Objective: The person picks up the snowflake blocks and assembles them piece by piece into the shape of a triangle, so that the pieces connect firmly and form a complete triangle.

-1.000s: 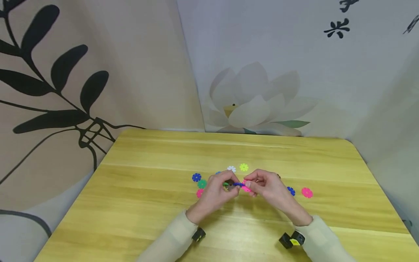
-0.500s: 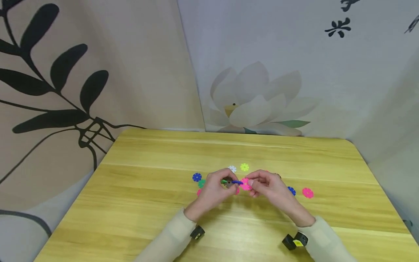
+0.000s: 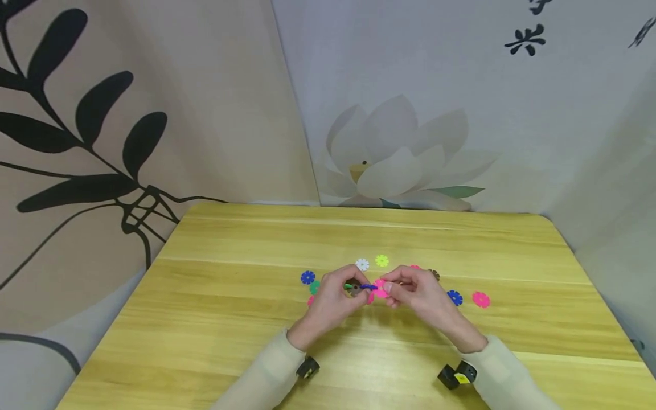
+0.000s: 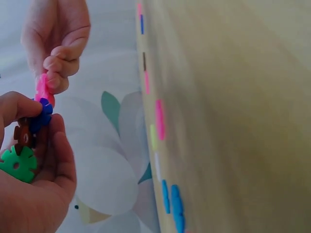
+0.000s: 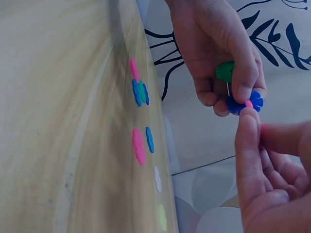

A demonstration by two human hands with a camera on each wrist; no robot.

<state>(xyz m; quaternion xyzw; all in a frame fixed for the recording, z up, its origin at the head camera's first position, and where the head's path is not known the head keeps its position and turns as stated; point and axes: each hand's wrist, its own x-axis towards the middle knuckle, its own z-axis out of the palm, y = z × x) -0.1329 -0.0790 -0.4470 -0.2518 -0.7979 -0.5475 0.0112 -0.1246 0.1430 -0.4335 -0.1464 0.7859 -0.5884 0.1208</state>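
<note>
Showing brown disc (image 4: 23, 137) in left hand (image 4: 34, 179), hidden from right wrist

The place looks like a screened-off recording booth rather than a lived-in room. A light wooden counter (image 3: 246, 319) stands boxed in by printed fabric backdrops: black leaves (image 3: 82, 142) on the left, a pale lotus (image 3: 394, 159) at the far side, with small plastic toy discs (image 3: 480, 299) scattered on the wood.

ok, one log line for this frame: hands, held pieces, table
left hand: holds green-brown-blue chain | right hand: pinches pink disc against chain | table: loose discs around hands
</note>
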